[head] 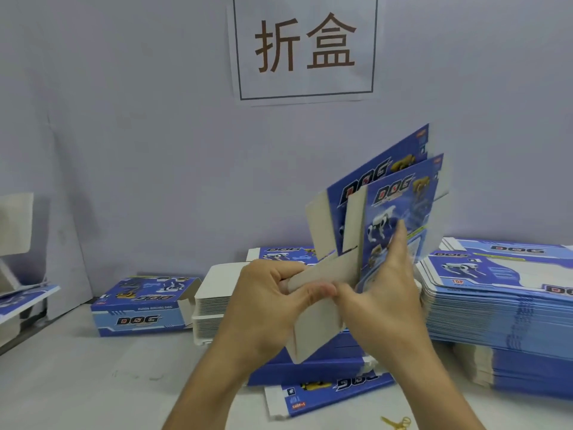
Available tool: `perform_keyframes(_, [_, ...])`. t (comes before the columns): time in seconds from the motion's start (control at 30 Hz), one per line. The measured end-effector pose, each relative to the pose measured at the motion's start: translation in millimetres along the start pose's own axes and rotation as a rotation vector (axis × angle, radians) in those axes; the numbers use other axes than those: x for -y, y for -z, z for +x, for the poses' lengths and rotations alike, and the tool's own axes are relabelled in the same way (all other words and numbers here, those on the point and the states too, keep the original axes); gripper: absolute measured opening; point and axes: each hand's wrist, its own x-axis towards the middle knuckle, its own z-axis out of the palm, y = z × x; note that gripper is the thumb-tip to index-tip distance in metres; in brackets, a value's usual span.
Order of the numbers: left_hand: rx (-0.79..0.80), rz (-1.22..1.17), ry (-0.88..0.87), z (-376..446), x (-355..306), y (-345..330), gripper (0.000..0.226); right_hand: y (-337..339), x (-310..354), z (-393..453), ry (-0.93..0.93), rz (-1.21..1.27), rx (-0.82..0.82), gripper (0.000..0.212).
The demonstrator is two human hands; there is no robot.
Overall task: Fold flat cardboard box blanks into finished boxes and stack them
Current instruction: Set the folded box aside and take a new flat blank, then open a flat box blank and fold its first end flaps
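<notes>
A blue printed box blank (400, 193) with a robot dog picture stands half folded in the air at centre right, its grey inner flaps (328, 271) sticking out to the left. My left hand (263, 299) grips a grey flap from the left, thumb over it. On the right, my right hand (384, 290) holds the printed panel, fingers laid up along its face and thumb meeting the left thumb. A finished blue box (142, 308) sits on the table at the left. Under my hands lie more blue blanks (325, 389).
A tall stack of flat blanks (502, 293) fills the right side. A white-edged stack (210, 305) stands behind my left hand. A paper sign (305, 48) hangs on the grey wall. More cardboard (18, 293) sits at the far left. Yellow rubber bands (397, 423) lie near the front edge.
</notes>
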Motion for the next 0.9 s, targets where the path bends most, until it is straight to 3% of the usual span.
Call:
perform_keyframes(0.07, [-0.061,-0.012,0.016,2,8,1,0.026,1,0,1,-0.046,0.041,-0.020,0.112])
perform_keyframes(0.17, [-0.307,-0.057,0.134,7,28,-5,0.016,-2,-3,1,-0.065,-0.014,-0.016,0.105])
perform_keyframes(0.23, [-0.344,-0.064,0.226,8,38,-10,0.008,-6,-2,-3,-0.028,-0.119,-0.078,0.101])
perform_keyframes(0.33, [-0.323,0.095,0.278,9,46,-14,0.043,-8,1,-9,0.032,-0.269,-0.096,0.097])
perform_keyframes(0.43, [-0.273,0.440,0.375,10,39,-15,0.107,-7,-1,-8,0.065,-0.333,-0.096,0.093])
perform_keyframes(0.47, [-0.254,0.475,0.354,9,34,-16,0.107,-8,0,-9,0.075,-0.330,-0.085,0.092])
perform_keyframes(0.53, [-0.241,0.457,0.239,5,23,-20,0.076,-13,3,-11,0.086,-0.292,-0.059,0.092])
perform_keyframes(0.63, [-0.235,0.226,0.046,1,12,-22,0.038,-26,8,-16,0.134,-0.223,-0.064,0.088])
perform_keyframes(0.73, [-0.088,0.037,-0.027,2,5,-14,0.044,-34,10,-18,0.158,-0.166,-0.073,0.083])
perform_keyframes(0.9, [0.080,0.083,-0.196,2,-6,-4,0.050,-19,11,-10,0.129,-0.101,-0.174,0.085])
